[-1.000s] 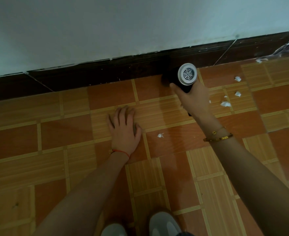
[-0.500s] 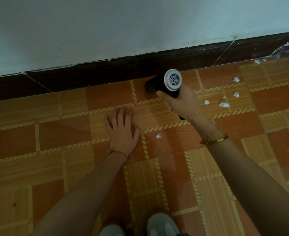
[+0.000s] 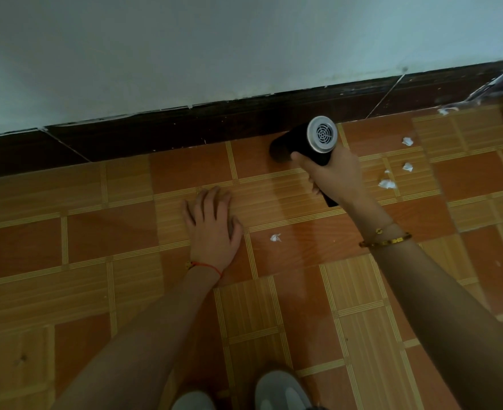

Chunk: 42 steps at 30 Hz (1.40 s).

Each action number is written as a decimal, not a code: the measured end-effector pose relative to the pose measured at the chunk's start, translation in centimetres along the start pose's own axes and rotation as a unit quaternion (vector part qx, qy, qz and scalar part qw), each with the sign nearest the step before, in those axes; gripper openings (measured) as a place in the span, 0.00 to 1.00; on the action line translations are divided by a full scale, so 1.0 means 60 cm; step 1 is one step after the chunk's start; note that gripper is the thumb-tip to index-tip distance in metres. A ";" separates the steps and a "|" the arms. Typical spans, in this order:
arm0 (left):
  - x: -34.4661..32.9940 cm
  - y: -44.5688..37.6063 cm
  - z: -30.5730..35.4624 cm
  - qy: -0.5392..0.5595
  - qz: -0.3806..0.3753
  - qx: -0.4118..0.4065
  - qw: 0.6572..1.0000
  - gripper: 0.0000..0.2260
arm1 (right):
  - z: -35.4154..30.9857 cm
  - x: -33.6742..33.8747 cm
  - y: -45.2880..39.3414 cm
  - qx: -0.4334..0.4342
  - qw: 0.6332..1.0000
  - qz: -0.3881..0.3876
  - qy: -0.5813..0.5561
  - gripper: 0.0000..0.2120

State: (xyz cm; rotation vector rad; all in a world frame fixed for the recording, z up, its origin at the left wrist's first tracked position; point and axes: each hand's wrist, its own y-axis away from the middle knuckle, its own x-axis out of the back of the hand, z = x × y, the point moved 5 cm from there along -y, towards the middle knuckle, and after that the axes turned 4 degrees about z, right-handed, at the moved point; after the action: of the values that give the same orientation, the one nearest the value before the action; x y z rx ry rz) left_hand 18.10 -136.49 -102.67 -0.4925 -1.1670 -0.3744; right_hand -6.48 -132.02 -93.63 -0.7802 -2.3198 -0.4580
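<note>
Gripping the black handheld blower (image 3: 303, 145), the right hand (image 3: 334, 177) has its fingers and thumb wrapped round the handle, whose lower end pokes out beneath the palm. The blower hangs just above the floor (image 3: 96, 241), close to the dark baseboard (image 3: 185, 134) at twelve o'clock. Its grey grilled back (image 3: 322, 134) faces the camera and its barrel points toward nine o'clock. Two gold bracelets (image 3: 386, 239) circle the right wrist.

Between seven and eight o'clock from the blower, well apart from it, the left hand (image 3: 211, 229) lies palm down on the floor. Its fingers are straight and slightly spread toward the baseboard, and it holds nothing. A red string (image 3: 205, 265) ties round its wrist. The two hands are apart, one clamped on the tool and one flat on the tiles.

At three o'clock from the left hand lies a small white paper scrap (image 3: 275, 238). More white scraps (image 3: 388, 184) are scattered at four o'clock from the blower, near the right hand. Above the baseboard rises a pale wall (image 3: 214, 54). At six o'clock, the toes of two grey shoes (image 3: 282, 392) show at the bottom edge.
</note>
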 end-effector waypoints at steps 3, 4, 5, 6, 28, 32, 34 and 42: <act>0.000 0.000 0.000 0.000 0.004 -0.001 1.000 0.22 | 0.001 0.006 0.004 0.012 0.998 0.058 -0.007 0.23; 0.000 0.000 0.000 0.000 0.005 0.000 1.000 0.22 | 0.004 0.009 0.005 0.012 0.997 0.075 -0.016 0.24; 0.000 0.000 0.000 0.001 0.007 0.000 1.000 0.22 | 0.007 0.011 0.005 0.014 0.996 0.091 -0.016 0.26; 0.000 0.000 -0.001 0.002 0.009 0.001 1.000 0.22 | 0.008 0.013 0.006 0.015 0.994 0.103 -0.011 0.27; -0.002 0.002 0.005 -0.037 -0.005 -0.002 0.999 0.22 | 0.022 0.017 0.096 -0.006 0.998 -0.058 -0.017 0.23; -0.007 0.001 0.007 -0.052 -0.043 0.005 0.998 0.23 | 0.040 0.030 0.145 -0.032 0.994 -0.105 -0.013 0.23; -0.006 0.002 0.008 -0.055 -0.051 0.003 0.997 0.23 | 0.045 0.044 0.160 -0.036 0.997 -0.073 0.005 0.25; 0.006 0.038 0.012 -0.030 -0.085 -0.014 0.996 0.26 | 0.034 0.032 0.221 -0.019 0.990 -0.137 0.020 0.25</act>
State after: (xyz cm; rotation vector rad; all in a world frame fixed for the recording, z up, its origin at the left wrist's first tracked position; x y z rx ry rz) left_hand 18.86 -134.19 -102.51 -0.4328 -1.2683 -0.5262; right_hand -0.17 -120.08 -92.25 -0.4640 -2.3954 -0.6333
